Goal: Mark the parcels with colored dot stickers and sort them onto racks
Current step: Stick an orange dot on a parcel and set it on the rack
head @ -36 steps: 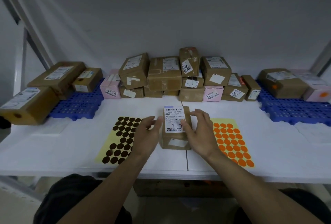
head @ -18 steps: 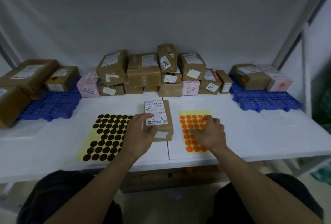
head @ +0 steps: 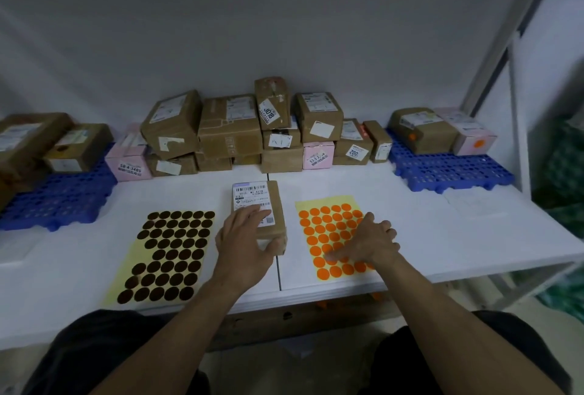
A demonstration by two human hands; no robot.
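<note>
Gripping the near end of the parcel (head: 274, 205), left hand (head: 245, 246) holds it mid-table (head: 442, 236), long axis near-to-far, barcode label up. Right hand (head: 373, 241) lies flat, fingers spread, on the orange dot sheet (head: 325, 220). Behind: tall box (head: 271, 103) "3018", pink box (head: 131, 163) "58-4-3405".

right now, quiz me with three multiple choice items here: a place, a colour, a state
1. Where is the right hand? A on the orange sticker sheet B on the brown sheet C on a blue rack
2. Which colour dot marks the pink parcel on the right rack? A brown B orange C green
3. What does the left hand do to the centre parcel? A hovers above B grips it C lies beside it
Answers: A, it lies on that sheet; B, an orange dot shows on its front; B, fingers over the label, thumb round the near end.
</note>
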